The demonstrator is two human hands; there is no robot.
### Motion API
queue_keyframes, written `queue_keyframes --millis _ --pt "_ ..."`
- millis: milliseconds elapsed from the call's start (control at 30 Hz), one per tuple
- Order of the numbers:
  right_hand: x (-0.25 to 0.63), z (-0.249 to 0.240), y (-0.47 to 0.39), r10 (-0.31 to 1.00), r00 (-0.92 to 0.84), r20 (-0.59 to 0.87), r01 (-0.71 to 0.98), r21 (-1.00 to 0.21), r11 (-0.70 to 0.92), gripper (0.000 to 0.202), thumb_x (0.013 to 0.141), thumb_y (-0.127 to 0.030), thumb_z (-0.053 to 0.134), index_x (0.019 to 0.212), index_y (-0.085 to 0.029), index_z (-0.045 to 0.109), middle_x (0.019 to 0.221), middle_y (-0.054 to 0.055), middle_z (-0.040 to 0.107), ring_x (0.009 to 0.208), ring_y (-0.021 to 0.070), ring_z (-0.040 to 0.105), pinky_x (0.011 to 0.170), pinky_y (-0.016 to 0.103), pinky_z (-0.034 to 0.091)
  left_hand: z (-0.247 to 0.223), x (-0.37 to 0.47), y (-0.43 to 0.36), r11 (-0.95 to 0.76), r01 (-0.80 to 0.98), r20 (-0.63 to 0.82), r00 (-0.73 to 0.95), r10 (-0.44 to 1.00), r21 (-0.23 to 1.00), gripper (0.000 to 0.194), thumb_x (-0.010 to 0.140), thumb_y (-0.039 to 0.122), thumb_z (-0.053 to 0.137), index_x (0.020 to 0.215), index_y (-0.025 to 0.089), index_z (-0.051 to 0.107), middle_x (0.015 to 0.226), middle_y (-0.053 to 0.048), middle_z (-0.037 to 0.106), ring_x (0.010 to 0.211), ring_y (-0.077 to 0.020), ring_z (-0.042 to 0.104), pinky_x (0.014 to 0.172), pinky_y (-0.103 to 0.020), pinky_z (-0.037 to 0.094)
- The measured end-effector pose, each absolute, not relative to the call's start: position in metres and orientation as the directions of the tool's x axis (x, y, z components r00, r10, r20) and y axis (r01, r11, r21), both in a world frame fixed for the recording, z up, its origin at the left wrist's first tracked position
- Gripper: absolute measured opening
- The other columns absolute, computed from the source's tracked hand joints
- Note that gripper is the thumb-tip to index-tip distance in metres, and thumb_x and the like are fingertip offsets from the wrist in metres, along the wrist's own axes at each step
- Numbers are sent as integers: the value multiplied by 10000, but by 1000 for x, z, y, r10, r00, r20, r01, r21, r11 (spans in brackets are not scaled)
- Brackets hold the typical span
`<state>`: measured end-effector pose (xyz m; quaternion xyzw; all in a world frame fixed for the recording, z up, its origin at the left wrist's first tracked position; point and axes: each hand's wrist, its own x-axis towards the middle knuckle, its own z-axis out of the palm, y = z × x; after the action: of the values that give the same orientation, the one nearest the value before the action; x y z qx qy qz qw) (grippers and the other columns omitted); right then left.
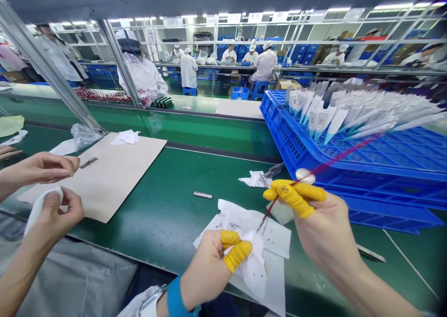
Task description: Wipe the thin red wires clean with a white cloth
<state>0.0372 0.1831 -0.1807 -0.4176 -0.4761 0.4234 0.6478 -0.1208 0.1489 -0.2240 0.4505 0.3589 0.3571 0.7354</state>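
Observation:
My left hand [218, 256], with yellow finger cots and a blue wristband, pinches a stained white wipe [256, 270]. Between the thumb and fingers of my right hand [314, 219], also in yellow finger cots, is a thin brush [271, 204] with a red handle and a metal lower end. Its tip meets the wipe just beyond my left fingertips; whether a small part lies there I cannot tell. Under the wipe are white sheets [277, 242] with dark specks. A small metal piece [202, 194] rests on the green bench to the left.
A blue crate [314, 161] full of white-and-teal pieces [363, 105] stands at right. A round white-topped container [305, 176] sits beside my right hand. At left, a co-worker's hands [59, 210] hold a white cloth over a beige board [115, 182]. A metal strip [370, 252] lies at right.

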Motion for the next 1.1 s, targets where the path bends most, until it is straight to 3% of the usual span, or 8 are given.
queue_keyframes --millis 133,267,433,567,733,900,1100 --pt "43 -176 186 931 194 309 -140 -931 338 96 627 -347 795 683 -299 733 653 -37 718 609 98 683 613 107 555 -233 -125 145 330 -211 -194 486 852 920 451 721 571 602 731 145 749 668 -59 675 598 -114 545 620 -207 447" --pt "45 -173 186 926 196 322 -121 -930 348 111 619 -366 797 673 -292 733 656 -39 717 619 90 681 625 100 551 -239 -128 146 362 -337 -236 360 903 869 363 685 518 677 812 183 739 704 -29 685 633 -102 557 650 -187 444" --pt "41 -173 183 951 93 295 -58 -952 301 64 687 -354 752 686 -292 735 660 -20 719 617 110 678 593 135 560 -229 -125 151 512 -585 -420 298 857 629 422 530 471 805 843 202 721 772 -22 693 693 -141 597 636 -220 475" --pt "35 -176 181 960 58 275 50 -961 273 61 660 -314 766 655 -264 732 672 5 722 608 140 672 567 181 560 -215 -121 155 561 -627 -359 430 828 541 419 572 474 772 849 164 720 778 -60 693 747 -188 626 690 -264 491" --pt "31 -182 180 968 84 237 128 -966 226 105 657 -348 740 644 -245 733 645 20 712 540 158 636 478 227 529 -212 -119 153 515 -591 -284 443 850 621 520 606 590 701 921 177 701 853 -65 683 773 -182 620 661 -244 488" --pt "27 -179 175 959 163 232 249 -950 188 55 623 -296 739 638 -245 726 679 17 715 603 177 615 573 291 512 -215 -120 151 462 -483 -205 493 846 744 439 664 427 739 1007 162 667 827 -41 654 712 -97 572 665 -178 445" --pt "20 -174 172 966 169 196 239 -959 153 85 608 -337 751 630 -261 719 681 1 708 627 190 624 589 307 515 -211 -124 154 409 -390 -190 490 851 825 432 696 379 728 1048 145 639 872 -49 619 758 -105 531 702 -200 422"
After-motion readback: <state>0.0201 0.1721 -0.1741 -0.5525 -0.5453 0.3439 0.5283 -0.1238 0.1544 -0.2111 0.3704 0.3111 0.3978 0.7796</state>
